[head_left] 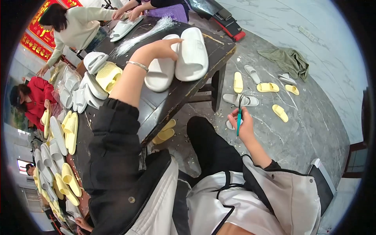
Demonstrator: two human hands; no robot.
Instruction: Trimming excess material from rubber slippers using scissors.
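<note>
Pale grey slippers: a left slide slipper of smooth, matte, foam-like material [159, 74] and a matching right slide slipper [192, 58] sit side by side on the table, near its corner, toes away from the person; each has a broad rounded strap and a thick sole.
Left hand: the bare left hand [162, 50] reaches over the left slipper, its thumb and finger a little apart near the gap between the pair; whether they grip cannot be told.
Right hand: the bare right hand [243, 124] is out over the floor, fingers closed around slim teal-handled snips with thin dark tips [239, 122].
Table: dark, glossy wood [220, 46], its edge chipped to paler wood.
Strands: a loose bundle of shiny, translucent white strands [150, 34] lies beyond the pair.
Other footwear: pale yellow slippers with ribbed straps [70, 127] lie among grey ones along the left.
Floor: grey, marble-veined tile [313, 121], with a crumpled olive cloth [288, 62] near the wall.
</note>
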